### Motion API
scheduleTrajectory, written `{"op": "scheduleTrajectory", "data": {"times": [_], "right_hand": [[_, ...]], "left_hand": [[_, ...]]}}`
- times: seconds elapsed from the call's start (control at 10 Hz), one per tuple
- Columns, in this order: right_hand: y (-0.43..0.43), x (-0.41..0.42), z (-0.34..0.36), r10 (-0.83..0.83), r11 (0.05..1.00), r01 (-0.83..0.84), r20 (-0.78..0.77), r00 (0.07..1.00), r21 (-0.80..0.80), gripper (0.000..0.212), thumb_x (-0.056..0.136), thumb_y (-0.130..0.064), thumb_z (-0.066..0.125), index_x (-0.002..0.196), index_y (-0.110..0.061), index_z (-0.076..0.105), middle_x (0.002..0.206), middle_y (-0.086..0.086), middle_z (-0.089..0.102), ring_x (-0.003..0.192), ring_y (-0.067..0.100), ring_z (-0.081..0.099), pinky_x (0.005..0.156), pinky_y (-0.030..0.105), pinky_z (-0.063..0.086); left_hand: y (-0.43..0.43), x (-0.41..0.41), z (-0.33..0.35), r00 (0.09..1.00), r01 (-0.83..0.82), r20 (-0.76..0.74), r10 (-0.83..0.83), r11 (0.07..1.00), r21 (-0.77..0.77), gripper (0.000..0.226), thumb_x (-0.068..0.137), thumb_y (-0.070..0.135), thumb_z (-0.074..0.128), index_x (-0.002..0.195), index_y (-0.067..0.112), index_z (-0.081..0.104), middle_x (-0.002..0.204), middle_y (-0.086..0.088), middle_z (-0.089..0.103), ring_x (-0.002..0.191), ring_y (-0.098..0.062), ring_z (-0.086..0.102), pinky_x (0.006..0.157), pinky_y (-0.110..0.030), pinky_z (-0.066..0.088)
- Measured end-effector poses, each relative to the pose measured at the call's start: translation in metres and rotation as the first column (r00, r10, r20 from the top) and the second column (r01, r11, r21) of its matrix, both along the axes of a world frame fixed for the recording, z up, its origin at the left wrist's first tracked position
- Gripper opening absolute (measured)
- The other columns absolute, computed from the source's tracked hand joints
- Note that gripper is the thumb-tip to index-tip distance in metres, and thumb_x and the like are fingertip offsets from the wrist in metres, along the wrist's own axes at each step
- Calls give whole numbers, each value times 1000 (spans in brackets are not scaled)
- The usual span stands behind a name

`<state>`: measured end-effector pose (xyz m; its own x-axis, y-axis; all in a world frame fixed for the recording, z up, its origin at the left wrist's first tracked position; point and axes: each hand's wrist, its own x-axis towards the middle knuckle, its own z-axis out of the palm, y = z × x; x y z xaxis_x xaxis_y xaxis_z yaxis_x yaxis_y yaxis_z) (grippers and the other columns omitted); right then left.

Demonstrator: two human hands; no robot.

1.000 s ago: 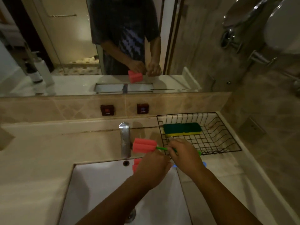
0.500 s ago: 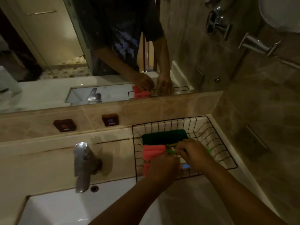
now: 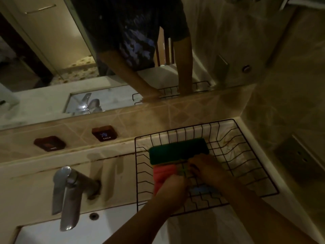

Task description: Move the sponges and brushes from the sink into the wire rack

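Both hands have lowered into the black wire rack (image 3: 249,155): left hand (image 3: 173,191) and right hand (image 3: 205,169) each grip pink foam-headed brushes (image 3: 164,175), lying crosswise beside the green sponge (image 3: 177,152).

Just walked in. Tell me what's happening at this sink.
A person is clearing cleaning tools into the black wire rack beside the tap. Both hands are inside the rack: the left hand and the right hand are lowering pink foam-headed brushes, gripping them by the handles. A green scouring sponge already lies flat in the rack behind them. Whether the brushes have touched down is unclear.
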<state>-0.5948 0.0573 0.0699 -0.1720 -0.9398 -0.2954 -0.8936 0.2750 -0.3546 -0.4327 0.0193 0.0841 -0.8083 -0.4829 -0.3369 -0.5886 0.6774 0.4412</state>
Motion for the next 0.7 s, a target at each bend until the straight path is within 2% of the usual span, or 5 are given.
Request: {"op": "scheduleTrajectory", "data": {"times": [0.1, 0.3, 0.5, 0.6, 0.7], "right_hand": [[-4, 4, 1, 11, 998, -8, -40, 999, 62, 20, 97, -22, 49, 102, -16, 67, 111, 10, 65, 97, 28, 60, 81, 36, 50], [2, 6, 8, 22, 999, -19, -96, 995, 34, 22, 98, -24, 47, 110, -14, 63, 115, 11, 57, 103, 28, 55, 82, 36, 46], [4, 13, 29, -42, 995, 41, -14, 999, -88, 19, 96, -23, 51, 104, -15, 66, 105, 9, 61, 93, 25, 59, 77, 34, 49], [10, 25, 38, -35, 977, 39, 22, 999, -210, 14, 95, -24, 53, 97, -18, 66, 98, 5, 63, 87, 21, 59, 78, 38, 53], [14, 50, 48, -27, 971, 44, 73, 997, -235, 17, 97, -28, 50, 88, -19, 61, 88, 2, 59, 78, 18, 58, 72, 39, 53]], "left_hand": [[-2, -3, -7, 999, -17, 33, 17, 1000, -13, 21, 94, 11, 55, 107, 11, 70, 110, -12, 69, 101, -29, 63, 87, -40, 53], [-1, -6, -9, 998, -52, 42, 50, 998, 46, 20, 97, 10, 55, 111, 9, 70, 112, -13, 68, 103, -27, 63, 92, -37, 53], [1, 5, 4, 995, -37, -88, 39, 999, 26, 18, 97, 8, 54, 106, 11, 69, 96, -6, 65, 82, -14, 57, 63, -14, 40], [3, 21, 20, 979, 27, -200, -33, 999, -30, 19, 94, 9, 57, 109, 10, 68, 106, -10, 68, 96, -24, 62, 80, -31, 52], [1, 45, 37, 972, 22, -233, -30, 999, -34, 19, 91, 8, 60, 107, 9, 70, 109, -11, 70, 101, -26, 62, 89, -37, 50]]}}
